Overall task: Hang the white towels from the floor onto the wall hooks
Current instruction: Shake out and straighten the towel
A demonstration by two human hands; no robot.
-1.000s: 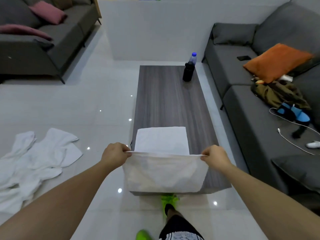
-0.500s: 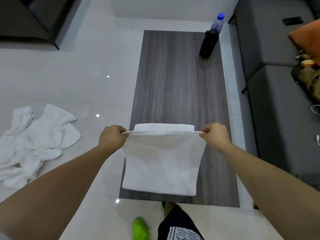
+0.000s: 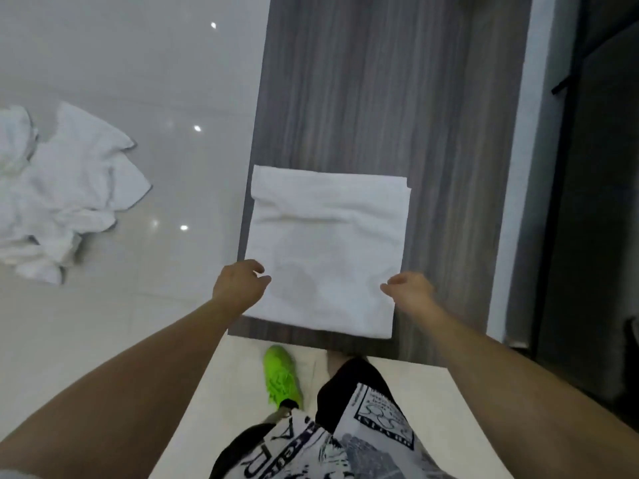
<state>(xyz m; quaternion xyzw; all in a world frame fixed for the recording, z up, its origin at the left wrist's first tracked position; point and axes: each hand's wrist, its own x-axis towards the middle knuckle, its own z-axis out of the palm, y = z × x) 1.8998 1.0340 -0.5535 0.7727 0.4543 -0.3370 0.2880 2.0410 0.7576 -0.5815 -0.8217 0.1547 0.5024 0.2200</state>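
Glossy pale floor tiles (image 3: 103, 63) fill the left side, where a crumpled heap of white towels (image 3: 58, 195) lies well apart from the table. Next comes a dark wood-grain coffee table (image 3: 397, 81), with a folded white towel (image 3: 328, 250) lying flat at its near end. The left hand (image 3: 238, 288) hovers at the towel's left edge, fingers loosely curled and holding nothing. The right hand (image 3: 409, 292) sits at the right edge, likewise relaxed and empty. Below, a bright green shoe (image 3: 281, 375) stands on the floor beside black-and-white printed shorts (image 3: 363, 426), whose lettering is too blurred to read. A dark sofa (image 3: 594, 202) borders the right.
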